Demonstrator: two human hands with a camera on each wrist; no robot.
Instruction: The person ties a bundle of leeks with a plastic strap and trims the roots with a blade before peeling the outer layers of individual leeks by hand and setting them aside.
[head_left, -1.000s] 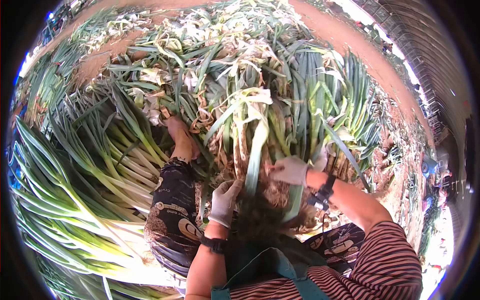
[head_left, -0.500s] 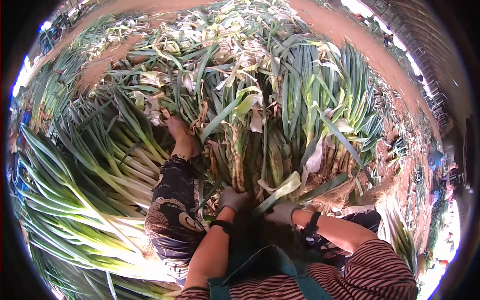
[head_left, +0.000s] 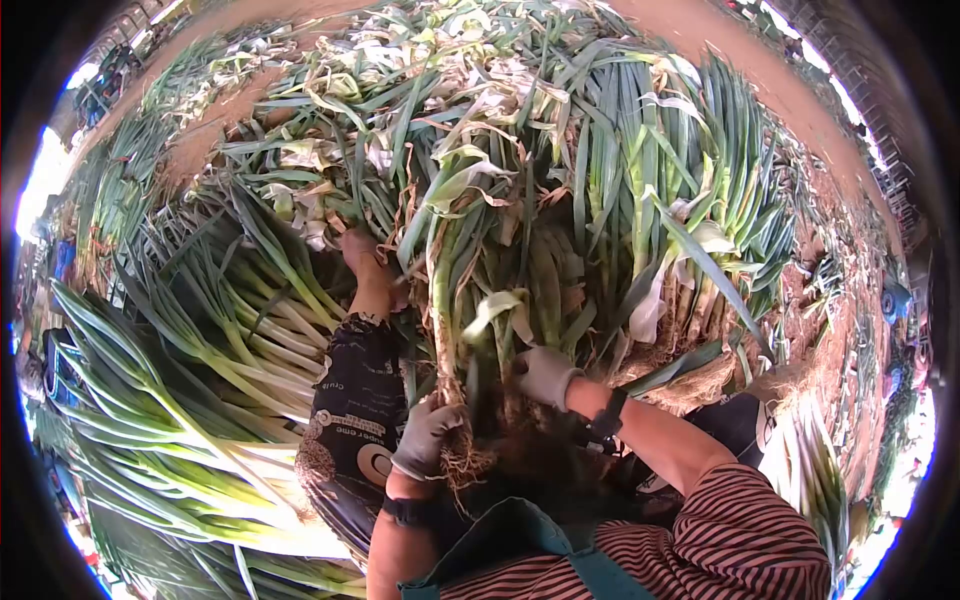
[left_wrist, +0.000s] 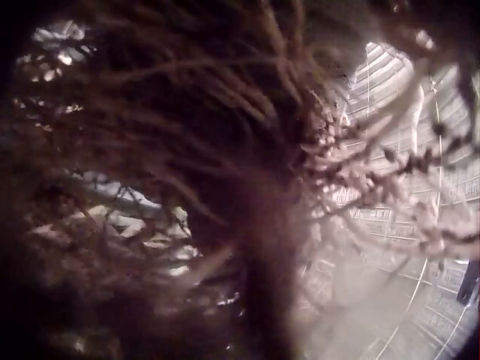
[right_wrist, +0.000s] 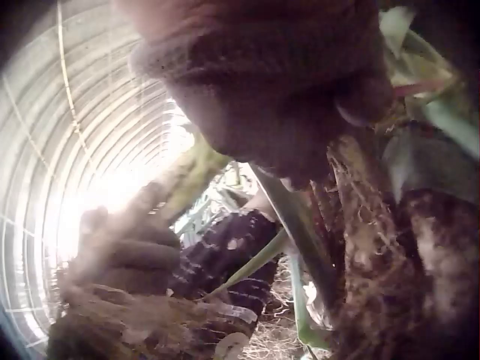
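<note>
My gloved left hand (head_left: 426,436) grips a long green onion (head_left: 441,335) near its root end. The stalk stands upright, pale and soil-stained below with drooping leaves above; stringy roots (head_left: 467,458) hang beside the hand. Blurred roots (left_wrist: 247,112) fill most of the left wrist view. My gloved right hand (head_left: 547,378) is beside another green onion stalk (head_left: 507,365), fingers bent. Dirty stalks (right_wrist: 367,232) and a green leaf (right_wrist: 289,214) show just below that hand in the right wrist view; I cannot tell whether its fingers hold anything.
Cleaner green onions (head_left: 270,375) with white stems lie piled at the left. Untrimmed ones (head_left: 700,190) stand bunched ahead on the right. Loose leaves (head_left: 470,60) cover the ground farther off. A patterned trouser leg (head_left: 350,420) and bare foot (head_left: 365,255) separate the piles.
A loose leaf near my right hand has dropped away from it. My left hand has shifted left with the green onion, bringing its roots into sight; my right hand went down, then came forward.
</note>
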